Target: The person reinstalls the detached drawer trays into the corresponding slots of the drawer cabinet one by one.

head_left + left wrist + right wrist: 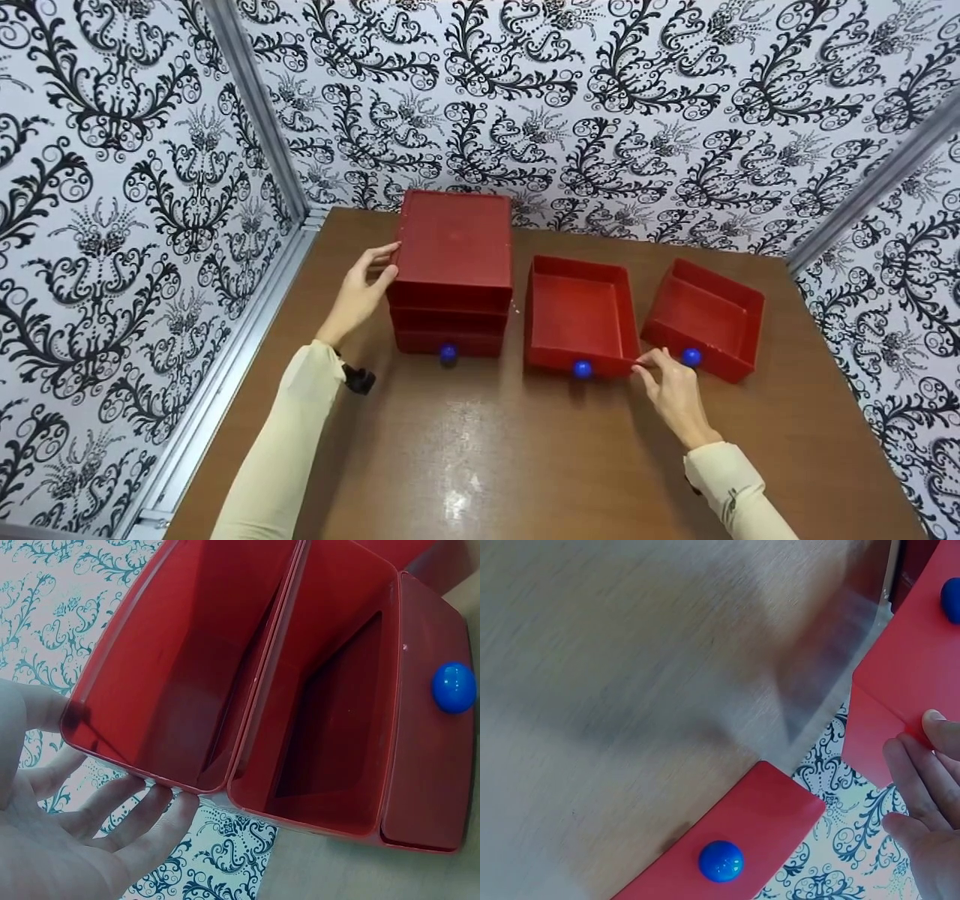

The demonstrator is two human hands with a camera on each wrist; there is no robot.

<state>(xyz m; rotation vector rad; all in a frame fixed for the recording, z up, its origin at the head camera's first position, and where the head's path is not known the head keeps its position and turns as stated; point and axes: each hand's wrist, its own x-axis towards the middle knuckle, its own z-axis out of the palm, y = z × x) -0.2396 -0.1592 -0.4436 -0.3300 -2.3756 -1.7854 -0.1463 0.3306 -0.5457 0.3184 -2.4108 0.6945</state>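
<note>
In the head view a red drawer cabinet point(454, 236) stands at the back of the table, its upper two slots without drawers. Its lowest drawer point(427, 765) is in place, with a blue knob point(448, 353). My left hand point(356, 296) touches the cabinet's left side, the thumb at the front edge and the other fingers fairly straight along the side. To the right sits a pulled-out red drawer point(577, 307), whose front right corner my right hand point(675, 394) pinches between thumb and fingers. A second loose drawer point(701, 311) lies angled farther right.
The brown table point(450, 450) meets a patterned wall point(540, 112) behind the cabinet. Metal rails point(255, 105) run along the enclosure's edges. Both loose drawers have blue knobs facing the front, and a narrow gap separates the cabinet from the nearer one.
</note>
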